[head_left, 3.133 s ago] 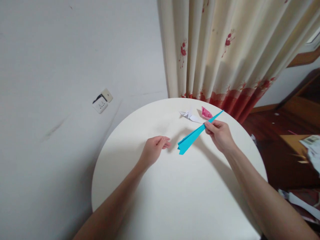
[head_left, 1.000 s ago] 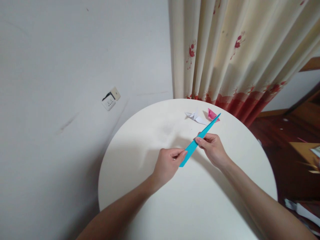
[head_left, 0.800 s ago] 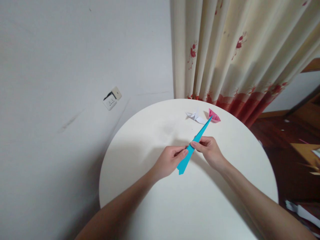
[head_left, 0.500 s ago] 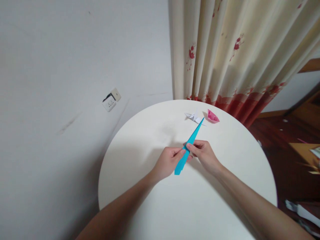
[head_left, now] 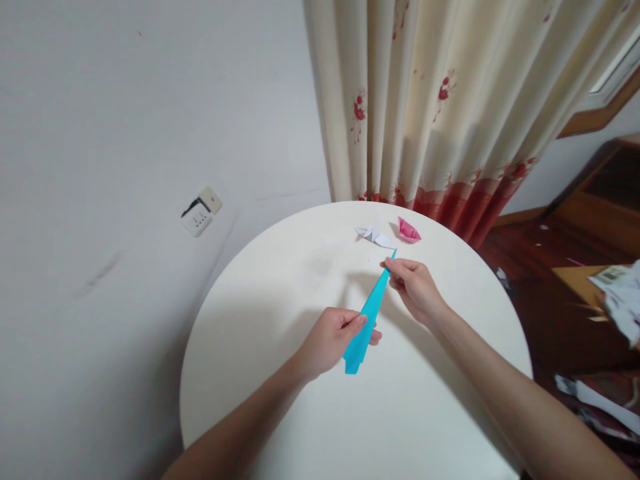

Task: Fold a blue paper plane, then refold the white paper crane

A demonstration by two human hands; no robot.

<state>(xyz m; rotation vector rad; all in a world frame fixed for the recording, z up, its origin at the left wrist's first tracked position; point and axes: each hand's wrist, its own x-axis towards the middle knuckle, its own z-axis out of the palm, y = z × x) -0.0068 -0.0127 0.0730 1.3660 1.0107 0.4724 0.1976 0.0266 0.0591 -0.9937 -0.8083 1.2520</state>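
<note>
Blue and long, the paper plane (head_left: 369, 313) is in the fingers of both hands, over the round white table (head_left: 280, 280). The left hand (head_left: 333, 337) squeezes its wide part, with the thumb on top and other fingers under it. The right hand (head_left: 415, 287) pinches it close to the thin point, which pokes out just past those fingers. Past the right fingers lies a white paper crane (head_left: 374, 237), and a pink paper boat (head_left: 409, 231) is just beside it. Far past all the fingers hangs a curtain (head_left: 425, 100) with red flowers.
</note>
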